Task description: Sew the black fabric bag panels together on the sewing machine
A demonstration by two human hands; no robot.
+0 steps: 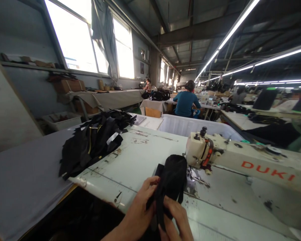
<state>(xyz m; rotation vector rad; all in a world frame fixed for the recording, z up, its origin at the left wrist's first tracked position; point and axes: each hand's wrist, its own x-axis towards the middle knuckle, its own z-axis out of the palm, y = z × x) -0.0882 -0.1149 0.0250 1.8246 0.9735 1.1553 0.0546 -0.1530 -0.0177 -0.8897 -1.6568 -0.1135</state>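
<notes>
A black fabric piece with a strip along its near side lies at the front of the white sewing table. My left hand is closed on its left edge, thumb and fingers pinching the cloth. From the right, my right hand grips the narrow black strip, its fingers bent around it. The far end of the fabric rests just left of the sewing machine's needle area. The sewing machine carries red "DUKI" lettering. Parts of the fabric under my hands are hidden.
A heap of black fabric pieces, some with gold zips, sits at the table's left. Behind the table stands a white plastic bin. A person in a blue top sits further back. Grey cloth covers the left surface.
</notes>
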